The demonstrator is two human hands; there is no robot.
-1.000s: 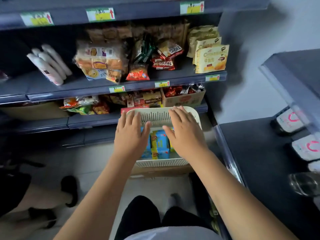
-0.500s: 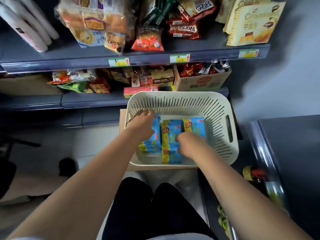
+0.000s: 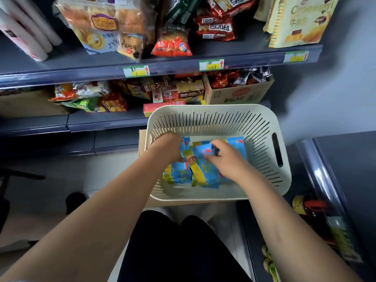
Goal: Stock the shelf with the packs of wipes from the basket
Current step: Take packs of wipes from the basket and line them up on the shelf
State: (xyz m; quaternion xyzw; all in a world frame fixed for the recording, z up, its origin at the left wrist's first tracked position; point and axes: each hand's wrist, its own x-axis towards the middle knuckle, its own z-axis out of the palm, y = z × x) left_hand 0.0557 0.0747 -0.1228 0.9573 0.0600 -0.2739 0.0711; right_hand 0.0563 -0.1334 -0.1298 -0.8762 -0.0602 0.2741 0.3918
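Ahead of the person stood the shelf (image 3: 162, 71), its two dark boards crowded with snack bags, with white rolls (image 3: 26, 37) at the upper left and a brown carton (image 3: 238, 95) of red foil packets on the lower board at the right. Just in front of that lower board sat the cream slotted basket (image 3: 262, 139), resting on a cardboard box (image 3: 142, 143) whose edge showed along its left and near sides. On the basket's floor lay the packs (image 3: 179, 174), blue and yellow, side by side toward the left and middle. Both bare arms reached down into the basket. The left hand (image 3: 167, 147) was at the far end of the leftmost pack and touched it; its fingers bent down out of sight behind the knuckles, so whether they held the pack could not be told. The right hand (image 3: 225, 159) was over the middle packs, thumb and fingers closed in a pinch on the far end of one, though motion blur softened the detail. Small price tags (image 3: 211, 64) with red arrows sat along the upper board's front lip.
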